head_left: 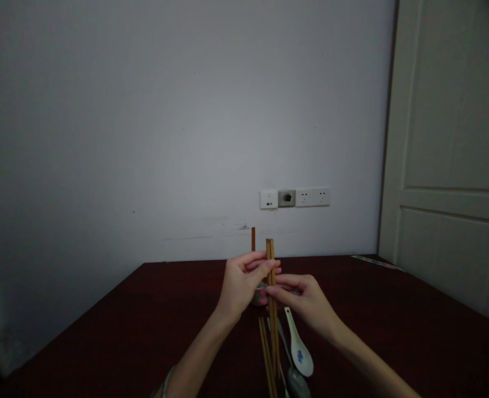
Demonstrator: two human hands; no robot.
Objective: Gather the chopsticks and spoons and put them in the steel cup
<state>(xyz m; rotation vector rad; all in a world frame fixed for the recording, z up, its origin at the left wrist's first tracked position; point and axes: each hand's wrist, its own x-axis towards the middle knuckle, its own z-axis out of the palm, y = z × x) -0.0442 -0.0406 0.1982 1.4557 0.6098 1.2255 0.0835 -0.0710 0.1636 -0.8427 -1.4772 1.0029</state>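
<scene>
A pair of wooden chopsticks [273, 315] stands nearly upright between my hands. My left hand [244, 279] pinches the pair near its top end. Lower down, my right hand [304, 301] grips the same pair between thumb and fingers. Behind the hands is a small cup [259, 296], mostly hidden, and a reddish-brown stick [253, 239] rises above it. More wooden chopsticks [266, 354] lie below on the table, beside a metal spoon [297, 382]. A white ceramic spoon [300, 351] with a blue mark rests to their right.
The dark red table [145, 326] reaches back to a pale wall with a row of sockets [313, 197]. A flat thin strip [377, 262] lies at the table's far right edge. A white panelled door [451, 166] stands at the right.
</scene>
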